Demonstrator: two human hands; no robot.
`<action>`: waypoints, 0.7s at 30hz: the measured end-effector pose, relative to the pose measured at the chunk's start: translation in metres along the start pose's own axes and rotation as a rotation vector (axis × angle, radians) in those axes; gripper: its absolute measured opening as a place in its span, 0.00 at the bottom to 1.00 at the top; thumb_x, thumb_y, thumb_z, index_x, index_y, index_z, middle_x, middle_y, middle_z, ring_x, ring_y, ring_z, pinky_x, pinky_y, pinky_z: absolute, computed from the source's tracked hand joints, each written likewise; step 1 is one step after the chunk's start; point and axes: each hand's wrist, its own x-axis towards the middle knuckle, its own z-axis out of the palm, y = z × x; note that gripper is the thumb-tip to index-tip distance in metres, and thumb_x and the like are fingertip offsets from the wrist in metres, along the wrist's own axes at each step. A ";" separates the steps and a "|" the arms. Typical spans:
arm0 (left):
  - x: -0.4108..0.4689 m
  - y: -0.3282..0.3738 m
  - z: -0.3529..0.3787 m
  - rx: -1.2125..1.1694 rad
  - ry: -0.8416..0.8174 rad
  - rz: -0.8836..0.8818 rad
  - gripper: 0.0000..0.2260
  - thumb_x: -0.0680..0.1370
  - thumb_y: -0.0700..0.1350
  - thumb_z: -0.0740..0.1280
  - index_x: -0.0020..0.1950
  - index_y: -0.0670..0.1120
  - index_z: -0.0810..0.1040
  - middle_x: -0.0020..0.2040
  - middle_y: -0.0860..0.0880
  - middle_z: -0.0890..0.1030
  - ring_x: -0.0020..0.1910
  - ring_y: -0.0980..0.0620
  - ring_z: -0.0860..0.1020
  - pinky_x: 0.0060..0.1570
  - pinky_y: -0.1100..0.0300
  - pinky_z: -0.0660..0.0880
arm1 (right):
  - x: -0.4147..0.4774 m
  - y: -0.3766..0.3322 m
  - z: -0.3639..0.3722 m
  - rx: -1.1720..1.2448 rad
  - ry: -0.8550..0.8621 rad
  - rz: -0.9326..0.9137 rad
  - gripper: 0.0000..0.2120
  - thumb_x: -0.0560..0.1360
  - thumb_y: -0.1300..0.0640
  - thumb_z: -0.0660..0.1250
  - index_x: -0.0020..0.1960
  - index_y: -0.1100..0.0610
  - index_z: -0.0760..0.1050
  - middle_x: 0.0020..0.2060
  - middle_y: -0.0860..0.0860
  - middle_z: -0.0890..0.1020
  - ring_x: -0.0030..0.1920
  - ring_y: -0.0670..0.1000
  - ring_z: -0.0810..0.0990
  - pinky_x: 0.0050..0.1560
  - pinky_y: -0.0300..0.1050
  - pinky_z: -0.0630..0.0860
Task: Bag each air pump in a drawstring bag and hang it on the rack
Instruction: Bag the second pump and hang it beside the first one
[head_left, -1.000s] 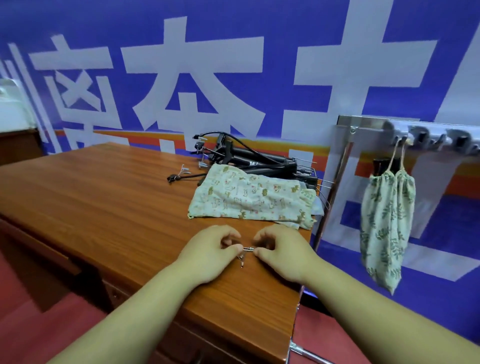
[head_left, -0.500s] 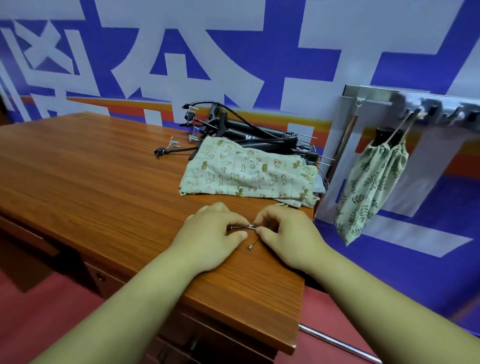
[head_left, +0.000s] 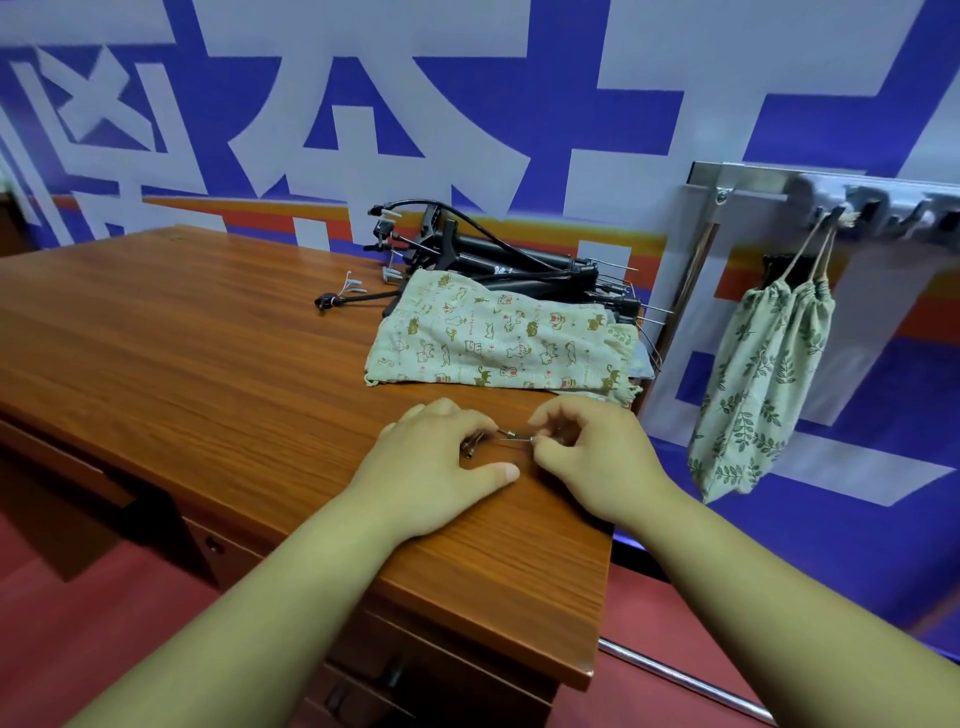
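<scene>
Several black air pumps (head_left: 511, 262) lie in a heap with hoses at the back of the wooden desk (head_left: 171, 353). A cream drawstring bag with a cat print (head_left: 498, 343) lies flat in front of them. On the desk edge nearest me, my left hand (head_left: 441, 467) holds small metal needle parts under its fingers. My right hand (head_left: 587, 457) pinches a thin metal inflating needle (head_left: 514, 437) between the two hands. A leaf-print drawstring bag (head_left: 763, 384) hangs by its cords from the metal hook rack (head_left: 852, 200) at the right.
A blue and white printed wall stands behind the desk. The desk's right edge lies just past my right hand, with a gap to the rack board. Drawers sit under the desk front. A metal bar (head_left: 685, 680) runs low over the red floor.
The view has shifted slightly left and down. My hands have drawn a little apart, the needle showing between them. The bags and pumps lie as before.
</scene>
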 end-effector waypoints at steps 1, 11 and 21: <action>0.000 0.000 0.000 -0.001 0.001 -0.002 0.24 0.73 0.69 0.65 0.67 0.62 0.74 0.60 0.61 0.74 0.63 0.58 0.69 0.63 0.55 0.68 | 0.000 -0.001 0.000 0.008 0.002 0.005 0.09 0.72 0.58 0.72 0.44 0.43 0.79 0.38 0.40 0.82 0.40 0.39 0.79 0.39 0.30 0.72; 0.001 -0.001 0.002 -0.033 0.053 -0.013 0.10 0.79 0.59 0.64 0.59 0.62 0.79 0.53 0.60 0.75 0.58 0.55 0.72 0.61 0.51 0.72 | 0.008 -0.007 -0.007 -0.007 -0.133 0.085 0.08 0.69 0.57 0.72 0.37 0.43 0.82 0.39 0.40 0.84 0.42 0.40 0.80 0.45 0.40 0.77; 0.002 -0.002 0.003 -0.064 0.071 -0.026 0.13 0.80 0.57 0.64 0.65 0.62 0.77 0.53 0.61 0.76 0.58 0.56 0.74 0.62 0.50 0.74 | 0.013 -0.009 -0.012 -0.038 -0.245 0.100 0.06 0.71 0.59 0.74 0.41 0.48 0.85 0.41 0.42 0.85 0.44 0.42 0.82 0.49 0.40 0.80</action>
